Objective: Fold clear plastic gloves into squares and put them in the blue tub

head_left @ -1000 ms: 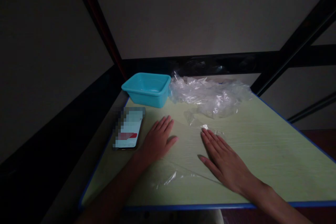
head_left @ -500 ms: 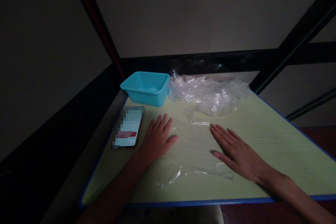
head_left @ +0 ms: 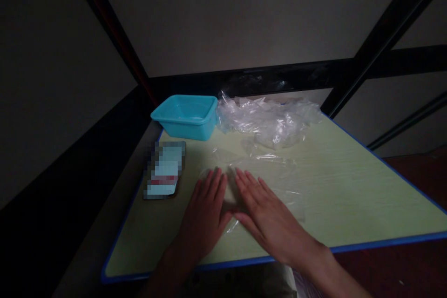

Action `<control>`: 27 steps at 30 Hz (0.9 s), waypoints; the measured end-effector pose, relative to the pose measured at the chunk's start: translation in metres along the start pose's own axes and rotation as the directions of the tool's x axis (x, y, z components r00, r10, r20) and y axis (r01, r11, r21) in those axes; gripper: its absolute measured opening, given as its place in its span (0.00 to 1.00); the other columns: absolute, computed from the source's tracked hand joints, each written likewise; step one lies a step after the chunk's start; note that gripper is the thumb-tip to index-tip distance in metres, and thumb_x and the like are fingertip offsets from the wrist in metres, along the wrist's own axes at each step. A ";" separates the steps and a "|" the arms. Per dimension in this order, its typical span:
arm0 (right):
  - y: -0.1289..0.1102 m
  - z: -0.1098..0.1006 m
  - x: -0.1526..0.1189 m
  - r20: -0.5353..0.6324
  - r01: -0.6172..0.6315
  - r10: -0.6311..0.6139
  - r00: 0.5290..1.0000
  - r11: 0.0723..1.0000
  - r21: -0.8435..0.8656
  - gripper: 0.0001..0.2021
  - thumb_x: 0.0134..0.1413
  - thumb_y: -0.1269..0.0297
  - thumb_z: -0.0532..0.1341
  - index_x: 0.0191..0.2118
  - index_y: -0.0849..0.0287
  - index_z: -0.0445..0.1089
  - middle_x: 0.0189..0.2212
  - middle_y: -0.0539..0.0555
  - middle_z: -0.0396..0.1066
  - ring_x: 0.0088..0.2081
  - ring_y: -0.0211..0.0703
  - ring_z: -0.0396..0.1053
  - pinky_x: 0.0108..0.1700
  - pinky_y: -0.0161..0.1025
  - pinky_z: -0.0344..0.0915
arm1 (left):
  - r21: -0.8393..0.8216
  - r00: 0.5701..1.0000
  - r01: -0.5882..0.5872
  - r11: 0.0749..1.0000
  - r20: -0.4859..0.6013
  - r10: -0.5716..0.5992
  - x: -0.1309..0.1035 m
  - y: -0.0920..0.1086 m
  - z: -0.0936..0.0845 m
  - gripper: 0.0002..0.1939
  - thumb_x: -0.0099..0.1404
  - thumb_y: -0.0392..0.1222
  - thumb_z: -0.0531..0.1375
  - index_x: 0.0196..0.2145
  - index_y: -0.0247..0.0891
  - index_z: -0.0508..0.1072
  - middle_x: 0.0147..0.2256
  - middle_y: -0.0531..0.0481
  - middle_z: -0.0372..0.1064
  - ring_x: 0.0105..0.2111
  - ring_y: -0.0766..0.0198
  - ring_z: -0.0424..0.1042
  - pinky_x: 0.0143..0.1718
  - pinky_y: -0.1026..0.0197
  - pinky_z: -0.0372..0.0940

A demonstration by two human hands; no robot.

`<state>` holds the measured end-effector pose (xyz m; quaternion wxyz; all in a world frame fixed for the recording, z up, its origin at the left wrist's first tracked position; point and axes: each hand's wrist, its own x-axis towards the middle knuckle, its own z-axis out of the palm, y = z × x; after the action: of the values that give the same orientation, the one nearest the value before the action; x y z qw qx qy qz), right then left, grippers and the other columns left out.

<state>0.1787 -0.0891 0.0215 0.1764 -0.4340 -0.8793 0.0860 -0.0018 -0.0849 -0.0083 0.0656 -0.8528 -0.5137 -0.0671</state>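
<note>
A clear plastic bag lies spread on the pale table, its edges showing as thin shiny lines. My left hand rests flat on the left part of the bag, fingers stretched forward. Beside it my right hand also lies flat, palm down on the plastic. The two thumbs meet or nearly meet near the bag's front edge. Neither hand grips anything. Parts of the bag are hidden under the palms.
At the back left stands a blue-green plastic basin. Right of it is a heap of crumpled clear plastic bags. A phone with a lit, blurred screen lies near the left edge. A wall rises behind the table.
My right hand has slid left across the plastic until it lies close beside my left hand. My left hand has shifted slightly toward me. The view has turned a little to the right.
</note>
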 end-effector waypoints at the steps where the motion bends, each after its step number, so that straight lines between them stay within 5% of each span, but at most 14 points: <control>1: -0.007 0.007 0.003 0.017 0.026 -0.026 1.000 1.000 0.000 0.31 0.62 0.55 0.48 0.64 0.67 0.43 0.63 0.63 0.43 0.64 0.51 0.41 0.61 0.52 0.51 | -0.006 1.000 -0.006 1.000 0.012 0.006 -0.002 -0.001 0.003 0.29 0.66 0.48 0.49 0.60 0.30 0.54 0.62 0.37 0.48 0.62 0.49 0.46 0.57 0.44 0.53; 8: -0.006 0.025 -0.016 0.032 0.058 -0.055 0.998 0.996 -0.074 0.40 0.56 0.44 0.51 0.63 0.72 0.46 0.62 0.68 0.44 0.63 0.56 0.42 0.60 0.54 0.53 | -0.063 1.000 -0.025 0.998 -0.006 0.025 -0.006 -0.008 0.006 0.31 0.66 0.51 0.50 0.62 0.32 0.50 0.62 0.38 0.49 0.62 0.49 0.46 0.56 0.44 0.54; 19: 0.031 0.004 -0.064 0.005 0.028 -0.028 1.000 0.967 -0.252 0.43 0.56 0.44 0.51 0.65 0.68 0.31 0.63 0.65 0.45 0.63 0.55 0.46 0.55 0.54 0.61 | -0.026 1.000 -0.026 0.999 0.002 0.026 -0.005 -0.006 0.001 0.31 0.65 0.51 0.52 0.60 0.32 0.52 0.62 0.39 0.48 0.61 0.48 0.50 0.55 0.44 0.56; 27: 0.042 -0.015 -0.071 0.083 0.084 -0.075 0.994 0.990 -0.110 0.42 0.56 0.43 0.50 0.66 0.61 0.28 0.63 0.62 0.43 0.62 0.56 0.46 0.57 0.57 0.56 | 0.023 0.995 0.047 0.999 -0.092 -0.045 -0.021 0.008 0.000 0.32 0.65 0.54 0.49 0.60 0.33 0.52 0.62 0.37 0.49 0.61 0.45 0.50 0.54 0.41 0.56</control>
<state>0.2546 -0.1199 0.0056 0.1200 -0.4042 -0.9056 0.0460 -0.0042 -0.1073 -0.0128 0.0980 -0.8360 -0.5303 -0.1012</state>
